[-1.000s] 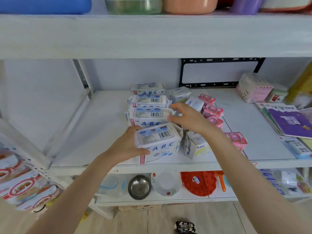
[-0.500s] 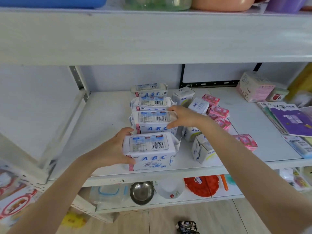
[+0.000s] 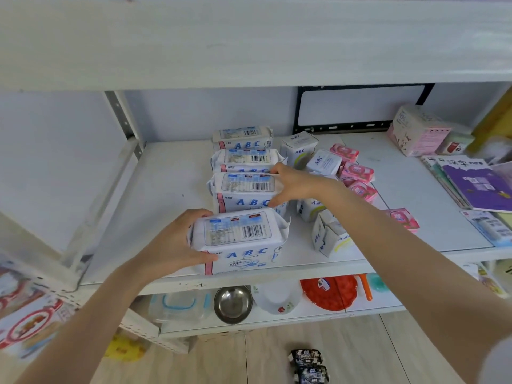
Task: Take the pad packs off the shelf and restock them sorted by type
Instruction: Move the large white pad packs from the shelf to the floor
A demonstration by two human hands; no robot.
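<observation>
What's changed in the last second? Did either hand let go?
The left hand shifted the front ABC pack slightly left, squaring it with the row. The right hand slid from the top corner of the second pack to grip its right end. Neither hand let go; the rear packs, small boxes and pink packs stayed put.

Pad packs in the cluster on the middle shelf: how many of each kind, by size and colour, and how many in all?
Large white ABC packs: 4
Small white ABC packs: 4
Pink packs: 4
Total: 12
</observation>
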